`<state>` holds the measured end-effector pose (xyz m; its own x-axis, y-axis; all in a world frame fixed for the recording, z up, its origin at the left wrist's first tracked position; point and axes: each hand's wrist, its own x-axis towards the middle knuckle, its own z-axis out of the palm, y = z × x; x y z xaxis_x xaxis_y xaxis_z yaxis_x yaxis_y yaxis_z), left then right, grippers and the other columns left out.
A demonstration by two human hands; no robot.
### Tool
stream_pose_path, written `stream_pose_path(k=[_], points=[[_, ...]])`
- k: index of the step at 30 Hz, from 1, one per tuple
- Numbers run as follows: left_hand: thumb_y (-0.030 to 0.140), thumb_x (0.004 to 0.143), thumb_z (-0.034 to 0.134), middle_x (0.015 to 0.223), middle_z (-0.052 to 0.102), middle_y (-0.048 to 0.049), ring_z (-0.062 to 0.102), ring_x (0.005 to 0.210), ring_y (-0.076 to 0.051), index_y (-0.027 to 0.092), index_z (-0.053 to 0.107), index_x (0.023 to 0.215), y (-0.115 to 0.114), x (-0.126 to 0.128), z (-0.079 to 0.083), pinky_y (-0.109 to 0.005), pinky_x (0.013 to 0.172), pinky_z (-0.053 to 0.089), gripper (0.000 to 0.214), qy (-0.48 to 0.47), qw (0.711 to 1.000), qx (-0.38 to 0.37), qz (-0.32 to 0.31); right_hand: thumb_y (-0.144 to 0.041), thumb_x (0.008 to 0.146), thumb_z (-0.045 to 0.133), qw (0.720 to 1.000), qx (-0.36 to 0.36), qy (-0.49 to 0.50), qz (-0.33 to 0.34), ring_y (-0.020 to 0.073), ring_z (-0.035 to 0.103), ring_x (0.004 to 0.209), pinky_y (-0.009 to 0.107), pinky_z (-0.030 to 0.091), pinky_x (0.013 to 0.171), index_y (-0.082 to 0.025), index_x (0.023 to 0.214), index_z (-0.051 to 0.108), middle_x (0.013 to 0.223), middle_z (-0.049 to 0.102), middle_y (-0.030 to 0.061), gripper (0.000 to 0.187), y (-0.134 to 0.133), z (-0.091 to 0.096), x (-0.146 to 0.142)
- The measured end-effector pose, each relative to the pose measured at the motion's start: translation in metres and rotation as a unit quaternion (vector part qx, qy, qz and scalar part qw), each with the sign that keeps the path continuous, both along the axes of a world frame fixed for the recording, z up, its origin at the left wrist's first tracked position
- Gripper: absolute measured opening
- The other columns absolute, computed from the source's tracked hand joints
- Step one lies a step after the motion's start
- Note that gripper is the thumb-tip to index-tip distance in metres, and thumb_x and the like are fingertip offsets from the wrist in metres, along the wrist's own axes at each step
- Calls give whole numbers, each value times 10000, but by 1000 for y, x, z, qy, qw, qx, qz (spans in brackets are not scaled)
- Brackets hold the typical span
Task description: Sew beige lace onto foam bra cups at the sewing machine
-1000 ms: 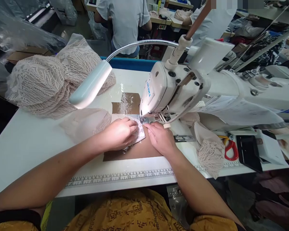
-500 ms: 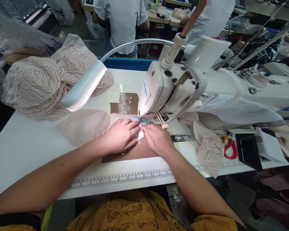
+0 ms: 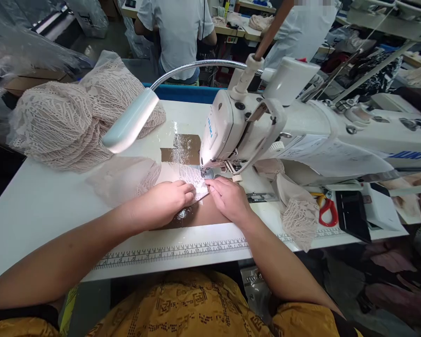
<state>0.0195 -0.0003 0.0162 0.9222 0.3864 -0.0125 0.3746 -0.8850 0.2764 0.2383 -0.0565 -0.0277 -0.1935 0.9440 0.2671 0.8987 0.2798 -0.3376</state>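
Under the needle of a white sewing machine [image 3: 220,128] lies a piece of pale lace fabric [image 3: 195,180], lit brightly by the lamp. My left hand [image 3: 173,200] has its fingers curled down on the fabric's left side, gripping it. Close to the presser foot, my right hand [image 3: 229,199] pinches the fabric's right edge between thumb and forefinger. Sheer fabric with lace [image 3: 126,180] trails across the table left of my left hand. Both hands rest over a brown sheet [image 3: 192,217] on the table. The fingertips of my left hand are partly hidden.
A large heap of lace pieces [image 3: 52,124] sits at the back left, behind the lamp head [image 3: 131,121]. More lace [image 3: 300,220], red-handled scissors [image 3: 328,213] and a black phone-like device [image 3: 352,215] lie right. A printed ruler [image 3: 175,252] runs along the front edge. Co-workers [image 3: 175,35] sit beyond.
My left hand has drawn back to the left from the needle, and its fingers have curled, uncovering more lace. My right hand stays by the presser foot. The whole view has shifted slightly.
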Motion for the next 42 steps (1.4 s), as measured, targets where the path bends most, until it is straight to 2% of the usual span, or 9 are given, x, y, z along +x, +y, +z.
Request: stream_pose_path(k=[4, 8, 11, 14, 17, 23, 30, 34, 42], points=[[268, 937, 429, 655, 580, -25, 526, 595, -129, 150, 601, 736, 21, 2, -8, -235, 558, 400, 289, -33, 990, -121, 57, -237, 952, 444, 998, 13, 57, 23, 166, 634, 804, 278, 462, 759, -192, 1058, 694, 920, 717, 43, 276, -1, 3, -2], [415, 939, 444, 598, 473, 19, 416, 514, -87, 167, 478, 673, 40, -4, -15, -205, 487, 324, 365, -129, 907, -375, 141, -352, 938, 482, 996, 16, 77, 52, 162, 592, 709, 276, 456, 681, -154, 1094, 658, 790, 656, 27, 308, -3, 7, -6], [418, 918, 473, 610, 417, 29, 371, 532, -85, 179, 415, 652, 44, -7, -20, -207, 494, 299, 363, -178, 879, -410, 164, -453, 897, 550, 998, 31, 32, 53, 176, 593, 728, 287, 461, 685, -148, 1165, 624, 834, 655, 40, 413, -5, 5, -12], [414, 907, 472, 631, 412, 25, 377, 565, -94, 176, 436, 666, 45, -6, -24, -215, 525, 316, 341, -185, 882, -403, 158, -480, 872, 603, 996, 65, -53, 40, 195, 609, 780, 292, 453, 717, -139, 1221, 609, 911, 673, 74, 488, -2, -1, -19], [420, 900, 478, 643, 419, 23, 386, 574, -97, 173, 445, 677, 44, -5, -26, -217, 534, 324, 334, -181, 886, -402, 143, -338, 935, 531, 991, 81, -110, 11, 178, 606, 734, 275, 418, 663, -170, 1146, 664, 868, 676, 66, 300, 4, -7, -24], [415, 928, 429, 643, 510, 9, 465, 614, -121, 161, 541, 672, 43, -8, -15, -230, 590, 369, 379, -113, 939, -323, 41, -234, 933, 465, 989, 101, 69, 82, 172, 607, 799, 292, 466, 726, -185, 823, 690, 879, 680, 63, 254, 5, 2, -16], [273, 842, 572, 1051, 650, -98, 576, 1009, -242, 171, 705, 1096, 42, -16, -3, -324, 900, 441, 305, -9, 992, -117, -34, -208, 908, 527, 970, 29, 106, 216, 150, 613, 707, 298, 477, 679, -197, 771, 675, 866, 752, 33, 202, -15, 7, -1], [277, 891, 538, 979, 645, -99, 598, 916, -224, 148, 701, 1079, 33, -8, -4, -318, 828, 478, 280, -19, 994, -101, -31, -234, 931, 510, 980, 17, 90, 179, 134, 584, 630, 277, 448, 638, -196, 809, 693, 738, 729, 11, 223, -17, 8, 3], [303, 942, 495, 1306, 595, -130, 567, 1003, -271, 123, 635, 1214, 18, 10, -26, -397, 866, 470, 355, -53, 997, 47, -26, -265, 931, 535, 994, -4, -12, 106, 160, 597, 785, 267, 437, 721, -196, 1078, 716, 843, 679, 45, 244, -15, 4, 6]])
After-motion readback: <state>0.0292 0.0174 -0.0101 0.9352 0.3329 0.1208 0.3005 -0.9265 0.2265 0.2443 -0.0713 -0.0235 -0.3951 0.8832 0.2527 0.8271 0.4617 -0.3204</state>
